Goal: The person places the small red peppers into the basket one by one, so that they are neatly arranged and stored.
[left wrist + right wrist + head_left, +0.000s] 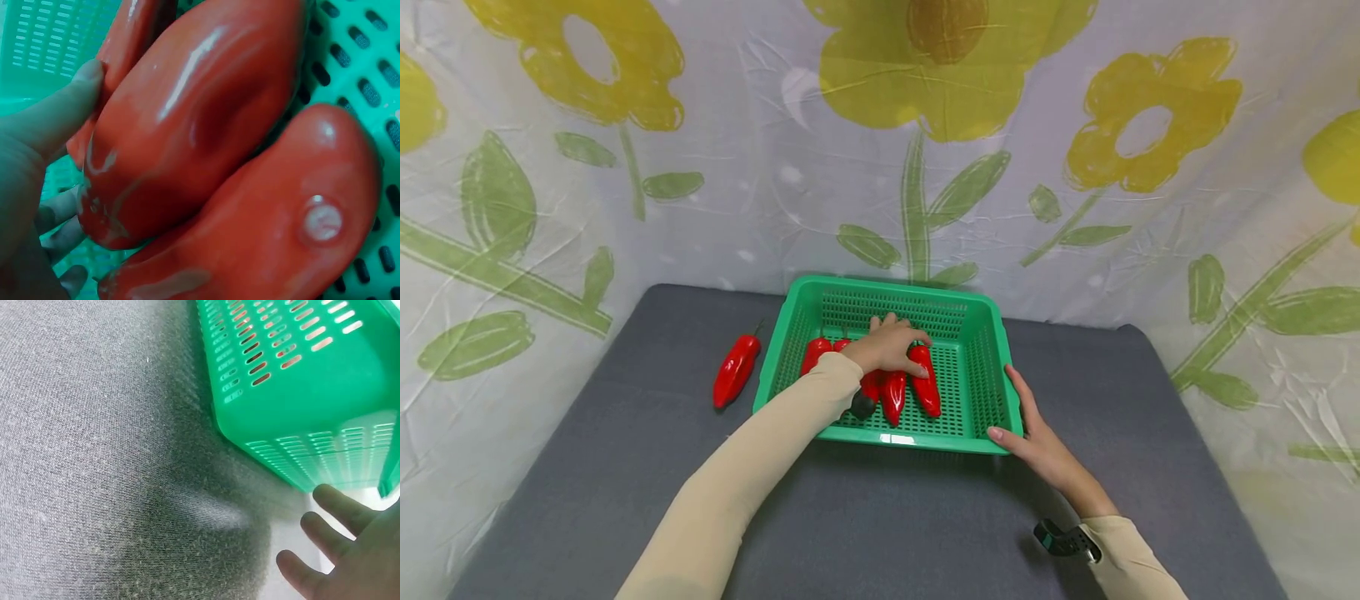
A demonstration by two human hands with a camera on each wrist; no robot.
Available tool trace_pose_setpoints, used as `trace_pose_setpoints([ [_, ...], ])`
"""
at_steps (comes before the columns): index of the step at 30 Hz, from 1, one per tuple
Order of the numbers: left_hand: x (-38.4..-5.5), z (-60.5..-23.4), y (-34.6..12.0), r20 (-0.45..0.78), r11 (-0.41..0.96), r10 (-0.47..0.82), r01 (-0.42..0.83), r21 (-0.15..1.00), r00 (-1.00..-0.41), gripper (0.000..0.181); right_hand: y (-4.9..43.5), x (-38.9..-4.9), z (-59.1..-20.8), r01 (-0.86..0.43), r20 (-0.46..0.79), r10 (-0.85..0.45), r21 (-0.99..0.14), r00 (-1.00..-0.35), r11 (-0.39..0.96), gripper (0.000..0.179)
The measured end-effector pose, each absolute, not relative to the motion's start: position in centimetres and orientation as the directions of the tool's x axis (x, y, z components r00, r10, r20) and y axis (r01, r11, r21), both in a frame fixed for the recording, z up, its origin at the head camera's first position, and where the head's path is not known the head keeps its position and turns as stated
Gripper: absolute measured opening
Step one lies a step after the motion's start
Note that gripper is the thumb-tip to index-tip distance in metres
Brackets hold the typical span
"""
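Observation:
My left hand [891, 346] is inside the green plastic basket [891, 439], among several glossy red peppers. Its thumb and forefinger pinch the upper end of the rightmost red pepper [927, 396]. In the left wrist view the thumb [87, 75] lies against that pepper [122, 53], behind two larger peppers [200, 119] in front; the other fingers are partly hidden. My right hand [1037, 442] rests at the basket's near right corner, thumb on the front rim. Its fingers [325, 537] stretch out fairly straight along the basket's outside in the right wrist view.
Left of the basket, another red pepper [736, 371] lies on the dark grey tabletop [880, 517]. A flower-printed sheet [760, 167] hangs close behind the basket and along both sides. A dark band [1066, 540] is around my right wrist.

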State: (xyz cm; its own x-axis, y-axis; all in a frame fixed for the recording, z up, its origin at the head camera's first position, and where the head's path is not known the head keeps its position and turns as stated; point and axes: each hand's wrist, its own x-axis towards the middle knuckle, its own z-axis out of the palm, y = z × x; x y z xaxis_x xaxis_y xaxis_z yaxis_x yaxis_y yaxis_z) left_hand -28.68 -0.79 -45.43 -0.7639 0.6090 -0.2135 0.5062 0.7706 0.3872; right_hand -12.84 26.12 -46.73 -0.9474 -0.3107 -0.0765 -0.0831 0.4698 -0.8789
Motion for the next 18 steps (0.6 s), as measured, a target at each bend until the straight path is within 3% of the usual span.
trace_pose_setpoints([
  [8, -28.69, -45.03, -1.34, -0.233, 0.735, 0.646, 0.51, 0.446, -0.727, 0.057, 26.18, -12.9, -46.75, -0.083, -0.078, -0.311, -0.878, -0.947, 0.471, 0.092],
  [18, -28.69, -45.16, -0.97, -0.293, 0.759, 0.631, 0.493, 0.425, -0.718, 0.051, 26.17, -12.78, -46.73, -0.07, -0.089, -0.303, -0.876, -0.949, 0.477, 0.092],
])
